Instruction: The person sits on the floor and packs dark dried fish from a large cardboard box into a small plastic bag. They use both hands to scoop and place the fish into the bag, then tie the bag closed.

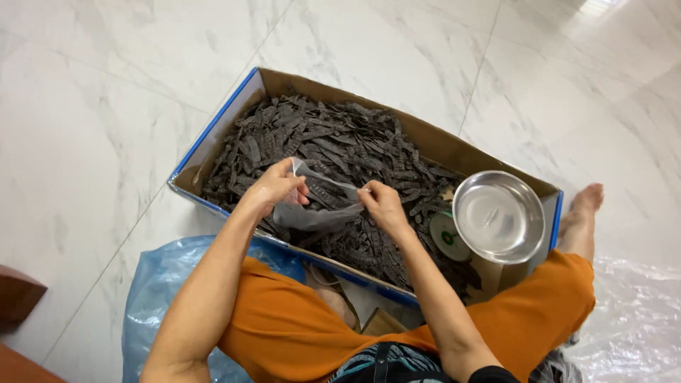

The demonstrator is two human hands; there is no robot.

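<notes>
My left hand [277, 186] and my right hand [381, 204] are both raised over the middle of a long cardboard box [433, 142], and between them they hold a small clear plastic bag [320, 207]. My left hand pinches the bag's upper edge, fingers curled closed around the thin film. My right hand grips the opposite edge with thumb and fingertips pressed together, so the bag's mouth is stretched between the two hands and its body sags below them. Some dark pieces show through the film, though I cannot tell whether they lie inside the bag or beneath it.

Directly under the bag, the box is filled with a heap of dark, flat, elongated dried pods [333, 142], blackish brown and ridged, piled from the far end of the box to the near wall. The box has brown inner walls and a blue outer rim. At its right end, a round, shiny steel bowl [499, 216] sits on a small kitchen scale, of which only the pale green-marked dial [448, 237] peeks out beside the bowl.

Against the box's near side, my legs in orange trousers [298, 333] are folded, and my bare foot [586, 206] rests just past the box's right end. A crumpled blue plastic bag [159, 291] lies by the box's near left corner, and clear plastic sheeting [635, 319] spreads beyond my right knee. Everything rests on a white marble-patterned tile floor [92, 128].
</notes>
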